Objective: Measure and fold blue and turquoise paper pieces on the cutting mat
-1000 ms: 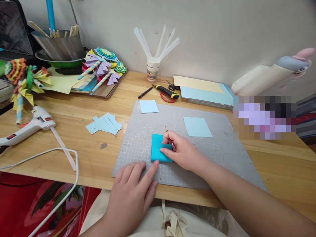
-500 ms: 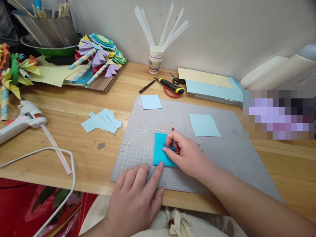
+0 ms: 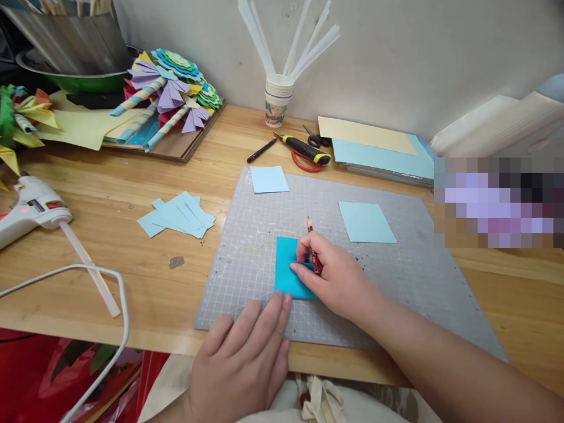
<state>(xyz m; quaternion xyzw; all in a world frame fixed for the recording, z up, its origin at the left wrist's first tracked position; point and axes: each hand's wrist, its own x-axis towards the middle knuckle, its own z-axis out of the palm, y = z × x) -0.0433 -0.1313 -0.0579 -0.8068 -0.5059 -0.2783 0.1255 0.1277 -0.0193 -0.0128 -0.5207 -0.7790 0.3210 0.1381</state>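
Item: teal paper square, lying flat on a grey gridded cutting mat, toward the mat's near edge.

Right hand: fingers closed around a red pencil that points toward 12 o'clock. The thumb and forefinger rest on the square's 3 o'clock side.

Left hand: flat and palm down on the mat, fingers together, holding nothing. Its fingertips are at the square's 6 o'clock edge.

Also on the mat: one pale blue square at 12 o'clock of the teal piece and another at 2 o'clock.

Containers: paper cup against the wall at 12 o'clock, holding a fan of translucent glue sticks. A green basin at 10 o'clock holds a metal vessel.

Wooden table:
- pale blue offcuts at 9 o'clock
- white glue gun farther out at 9 o'clock
- black pen, yellow-black utility knife and scissors at 12 to 1 o'clock
- stack of paper sheets at 1 o'clock
- folded paper flowers at 11 o'clock
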